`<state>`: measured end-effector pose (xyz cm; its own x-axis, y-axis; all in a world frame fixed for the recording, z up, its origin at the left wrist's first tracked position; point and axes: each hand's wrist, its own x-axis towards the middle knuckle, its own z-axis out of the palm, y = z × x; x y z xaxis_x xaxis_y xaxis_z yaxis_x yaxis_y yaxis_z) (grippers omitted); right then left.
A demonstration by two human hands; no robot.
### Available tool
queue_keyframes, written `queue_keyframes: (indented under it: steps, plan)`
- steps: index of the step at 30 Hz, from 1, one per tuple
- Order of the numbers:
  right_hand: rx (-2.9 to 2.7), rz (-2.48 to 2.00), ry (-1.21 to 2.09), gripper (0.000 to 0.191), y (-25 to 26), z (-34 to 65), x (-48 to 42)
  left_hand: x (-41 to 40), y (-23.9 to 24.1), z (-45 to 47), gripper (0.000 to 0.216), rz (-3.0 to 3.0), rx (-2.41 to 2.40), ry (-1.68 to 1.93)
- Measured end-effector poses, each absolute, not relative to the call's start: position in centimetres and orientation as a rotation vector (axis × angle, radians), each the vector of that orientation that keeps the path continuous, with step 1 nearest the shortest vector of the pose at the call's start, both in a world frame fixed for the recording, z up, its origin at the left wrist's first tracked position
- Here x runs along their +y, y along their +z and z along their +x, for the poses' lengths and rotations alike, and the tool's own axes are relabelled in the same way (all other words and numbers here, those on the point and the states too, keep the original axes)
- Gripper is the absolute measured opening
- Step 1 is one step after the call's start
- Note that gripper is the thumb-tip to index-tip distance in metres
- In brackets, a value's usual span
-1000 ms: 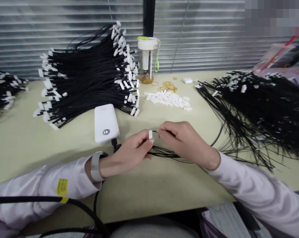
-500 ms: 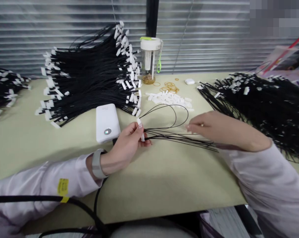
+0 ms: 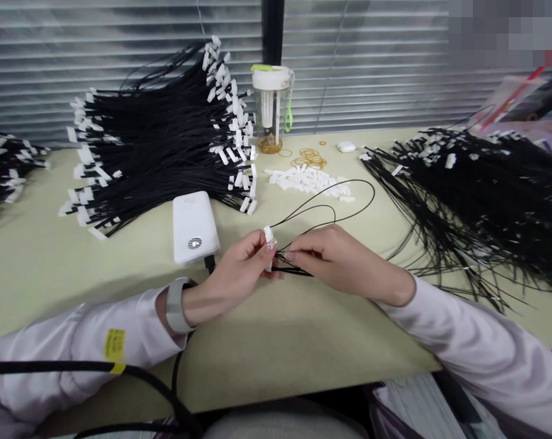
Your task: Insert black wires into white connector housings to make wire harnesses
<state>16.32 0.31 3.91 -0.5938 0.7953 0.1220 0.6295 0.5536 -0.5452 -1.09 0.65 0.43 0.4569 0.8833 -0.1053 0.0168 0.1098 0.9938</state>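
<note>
My left hand point(image 3: 245, 261) pinches a white connector housing point(image 3: 269, 236) upright between thumb and fingers. Several thin black wires point(image 3: 290, 271) run out of its right side, and two of them bend up in loops point(image 3: 356, 181) above my hands. Close on the right, my right hand point(image 3: 333, 256) has thumb and forefinger pressed together on a thin black wire just beside the housing. The wire's end is too small to make out. Behind my hands lies a pile of loose white connector housings point(image 3: 298, 180).
Finished-looking black wire bundles with white connectors point(image 3: 157, 140) are heaped at the back left. More black wires point(image 3: 486, 189) spread over the right. A white power bank point(image 3: 194, 225) lies beside my left hand. Behind stand a drink bottle point(image 3: 271, 110), rubber bands point(image 3: 310, 158) and a small white case point(image 3: 346, 147).
My right hand has moved left from over the wires to right beside the connector housing, its fingers now pinching. A wire loop has grown upward and right. My left hand stays shut on the housing.
</note>
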Motion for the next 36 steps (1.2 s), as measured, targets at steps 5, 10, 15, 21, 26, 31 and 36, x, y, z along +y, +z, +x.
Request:
queue_keyframes:
  steps: [5,10,15,21,26,31,36]
  plan:
    - [-2.413,-1.231,0.798,0.031,3.77,16.56,0.52,0.61,0.51,-1.16,0.024,1.311,0.907,0.759]
    - [-2.432,-1.214,0.820,0.028,3.75,16.53,0.43,0.62,0.40,-1.20,0.023,1.321,0.880,0.758]
    - [-2.444,-1.173,0.802,0.029,3.87,16.46,0.38,0.63,0.39,-1.23,0.022,1.317,0.874,0.749]
    - [-2.464,-1.105,0.697,0.028,3.71,16.37,0.39,0.59,0.43,-1.21,0.021,1.342,0.898,0.731]
    - [-2.456,-1.043,0.634,0.025,3.47,16.42,0.37,0.60,0.51,-1.11,0.021,1.381,0.933,0.729]
    - [-2.465,-1.036,0.623,0.026,3.44,16.49,0.40,0.49,0.77,-1.06,0.021,1.403,0.965,0.712]
    - [-2.482,-1.027,0.639,0.017,3.44,16.49,0.32,0.45,1.17,-1.00,0.023,1.414,0.982,0.729]
